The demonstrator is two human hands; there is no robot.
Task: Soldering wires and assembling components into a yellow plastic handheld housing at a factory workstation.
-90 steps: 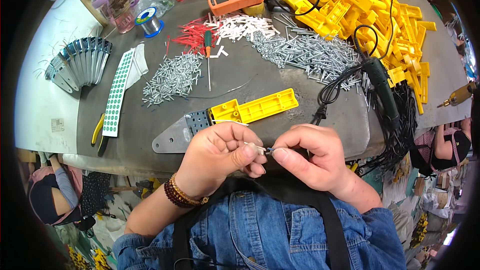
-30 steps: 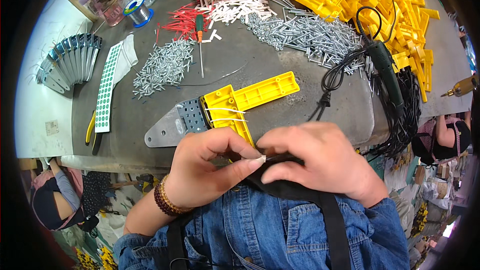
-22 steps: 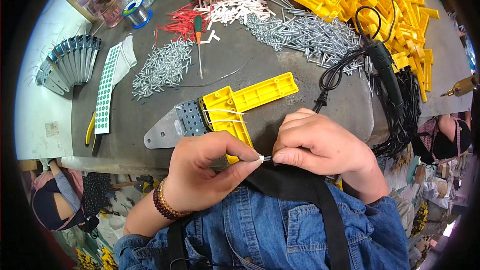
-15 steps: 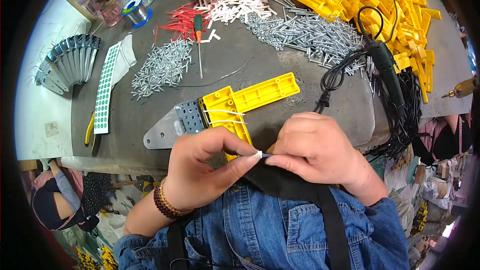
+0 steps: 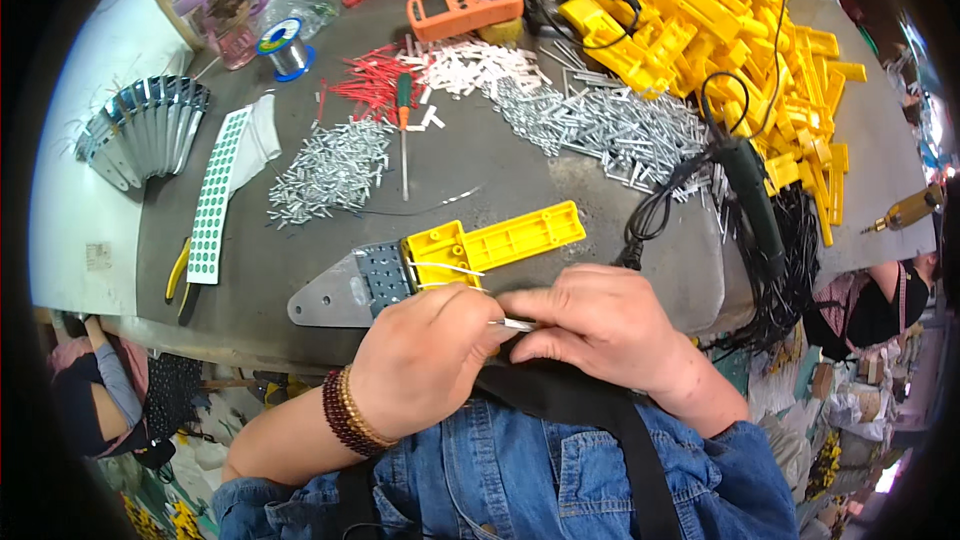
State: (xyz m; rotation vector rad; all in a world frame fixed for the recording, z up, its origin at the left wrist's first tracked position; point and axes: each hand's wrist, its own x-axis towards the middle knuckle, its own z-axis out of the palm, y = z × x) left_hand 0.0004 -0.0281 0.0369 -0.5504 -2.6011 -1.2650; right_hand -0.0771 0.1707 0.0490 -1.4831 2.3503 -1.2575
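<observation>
In front of my apron, both hands work on a thin whitish piece (image 5: 515, 324), perhaps a wire end. My left hand (image 5: 425, 352) is closed on one end, its fingertips partly hidden. At the other end, my right hand (image 5: 610, 332) has its fingers curled around it, thumb and forefinger slightly parted. Just beyond my hands lies a yellow plastic housing (image 5: 525, 235) with an arm sticking out to the right. Two white wires (image 5: 447, 266) cross it. Joined to its left side is a grey metal plate (image 5: 335, 290) with holes.
Piles of metal pins (image 5: 330, 170), red sleeves (image 5: 370, 80), white sleeves (image 5: 480, 65) and screws (image 5: 610, 130) cover the far table. A screwdriver (image 5: 403, 120), orange meter (image 5: 465, 8) and solder spool (image 5: 287, 50) lie there too. Yellow parts (image 5: 700, 30) and a black corded tool (image 5: 752, 200) are at right.
My left hand has turned over and closed more, its back now facing up. My right forefinger has stretched toward it. The table sits slightly lower in view.
</observation>
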